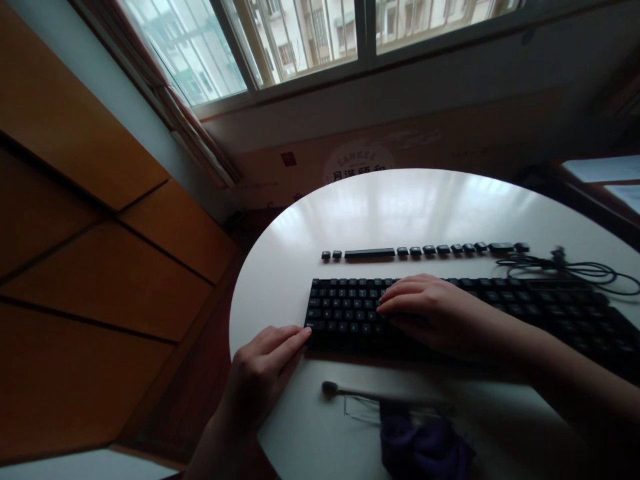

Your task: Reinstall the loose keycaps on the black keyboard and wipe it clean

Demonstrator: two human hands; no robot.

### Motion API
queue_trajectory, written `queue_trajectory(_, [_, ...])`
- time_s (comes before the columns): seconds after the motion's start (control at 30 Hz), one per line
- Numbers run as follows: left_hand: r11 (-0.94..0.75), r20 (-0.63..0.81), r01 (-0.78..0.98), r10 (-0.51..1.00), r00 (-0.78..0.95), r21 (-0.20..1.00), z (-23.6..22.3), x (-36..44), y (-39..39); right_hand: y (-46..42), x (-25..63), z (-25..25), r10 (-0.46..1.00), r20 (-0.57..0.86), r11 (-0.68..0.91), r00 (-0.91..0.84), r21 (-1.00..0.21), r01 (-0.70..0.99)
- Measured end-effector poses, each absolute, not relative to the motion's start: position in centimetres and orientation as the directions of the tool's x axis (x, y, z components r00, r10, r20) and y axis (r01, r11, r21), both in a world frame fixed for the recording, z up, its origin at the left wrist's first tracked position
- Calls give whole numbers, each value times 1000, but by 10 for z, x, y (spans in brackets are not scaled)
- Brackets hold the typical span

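Touching the left end of the black plastic keyboard, the left hand joins its fingers, closure indeterminable; the right hand rests on its keys, grip loosely open.

Dim room, window backlight, tabletop glare, slightly soft foreground.

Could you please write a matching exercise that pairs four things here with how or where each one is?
Things
1. Loose keys
2. Cable
3. Cloth
4. Left hand

Places and states
A. Purple and bunched up
B. At the left end of the keyboard
C. Lined up in a row beyond the keyboard
D. Black and looped, towards the right of the table

Right pairs: 1-C, 2-D, 3-A, 4-B
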State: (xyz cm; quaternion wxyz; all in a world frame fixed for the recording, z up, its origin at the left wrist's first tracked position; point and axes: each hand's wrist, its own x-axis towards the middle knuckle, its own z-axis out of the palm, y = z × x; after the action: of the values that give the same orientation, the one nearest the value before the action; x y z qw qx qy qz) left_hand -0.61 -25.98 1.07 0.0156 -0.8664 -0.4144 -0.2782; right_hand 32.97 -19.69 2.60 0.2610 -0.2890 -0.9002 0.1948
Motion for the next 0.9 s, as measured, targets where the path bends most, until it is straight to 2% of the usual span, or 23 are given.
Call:
queue_trajectory(0.33, [-650,429,734,730,531,198,10,-11,-259,-195,330,26,614,373,766,-696,-492,413])
queue_trajectory(0.47, [-562,447,768,797,406,306,7,-13,-260,-194,331,23,620,391,760,-680,-514,398])
queue_trajectory(0.6, [-407,375,810,892,253,421,7,-14,-255,-192,330,17,631,449,764,-632,-498,409])
queue_trajectory(0.9, [-292,217,869,951,219,400,14,-8,-241,-184,332,7,665,552,747,-503,-485,456])
